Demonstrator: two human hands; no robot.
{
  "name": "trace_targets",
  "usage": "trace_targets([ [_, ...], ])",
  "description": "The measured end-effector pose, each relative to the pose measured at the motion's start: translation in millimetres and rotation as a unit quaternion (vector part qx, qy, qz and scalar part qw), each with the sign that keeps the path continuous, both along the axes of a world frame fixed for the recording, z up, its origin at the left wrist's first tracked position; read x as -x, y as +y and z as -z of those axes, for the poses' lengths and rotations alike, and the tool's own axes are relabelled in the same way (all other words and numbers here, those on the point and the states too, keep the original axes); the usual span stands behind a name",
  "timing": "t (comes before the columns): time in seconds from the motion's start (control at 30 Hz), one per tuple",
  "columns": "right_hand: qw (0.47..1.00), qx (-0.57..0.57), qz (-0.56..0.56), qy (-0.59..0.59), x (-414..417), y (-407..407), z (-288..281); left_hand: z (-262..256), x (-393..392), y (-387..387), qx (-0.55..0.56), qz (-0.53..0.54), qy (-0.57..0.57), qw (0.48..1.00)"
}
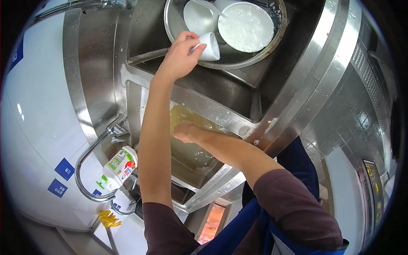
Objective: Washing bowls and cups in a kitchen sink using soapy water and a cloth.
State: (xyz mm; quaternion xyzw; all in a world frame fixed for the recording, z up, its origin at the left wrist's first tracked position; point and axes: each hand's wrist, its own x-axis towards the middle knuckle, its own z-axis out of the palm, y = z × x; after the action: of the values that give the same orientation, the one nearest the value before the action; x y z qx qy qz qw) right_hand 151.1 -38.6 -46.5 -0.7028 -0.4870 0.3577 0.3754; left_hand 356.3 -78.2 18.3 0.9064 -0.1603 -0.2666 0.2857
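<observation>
My left hand [183,57] holds a small white cup [209,47] tilted on its side over the near rim of a large round metal basin [220,66]. In the basin stand a white container filled with foamy white liquid [247,27] and another white, rounded vessel [198,19], with a white handle-like piece lying across them. My right hand [185,131] is partly under cloudy, yellowish water [194,153] in the nearer sink compartment. Its fingers are bent and partly hidden, so whether it grips anything is unclear.
A steel divider [210,106] separates the two sink compartments. Left of the nearer one are a curved chrome faucet [83,165] and a white pump bottle [119,165]. Yellow rubber gloves [109,219] hang farther off at lower left. Another faucet [73,5] is at upper left.
</observation>
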Motion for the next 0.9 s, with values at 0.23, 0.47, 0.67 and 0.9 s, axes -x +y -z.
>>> trace_targets([
  [0.23,0.994,-0.07,0.078,-0.038,66.8,100.3,64.3,35.8,-6.6,4.0,-0.116,-0.003,0.065,0.991],
  [0.47,0.852,-0.25,0.428,0.167,78.9,104.6,255.2,38.6,-21.5,-141.7,-0.109,0.03,0.021,0.993],
  [0.67,0.991,0.028,-0.049,0.12,12.2,40.6,-23.0,1.7,0.1,53.3,-0.019,-0.213,0.181,0.96],
  [0.9,0.991,0.011,0.037,0.127,7.5,-2.5,13.4,-24.7,-26.9,32.1,0.188,-0.304,0.343,0.869],
])
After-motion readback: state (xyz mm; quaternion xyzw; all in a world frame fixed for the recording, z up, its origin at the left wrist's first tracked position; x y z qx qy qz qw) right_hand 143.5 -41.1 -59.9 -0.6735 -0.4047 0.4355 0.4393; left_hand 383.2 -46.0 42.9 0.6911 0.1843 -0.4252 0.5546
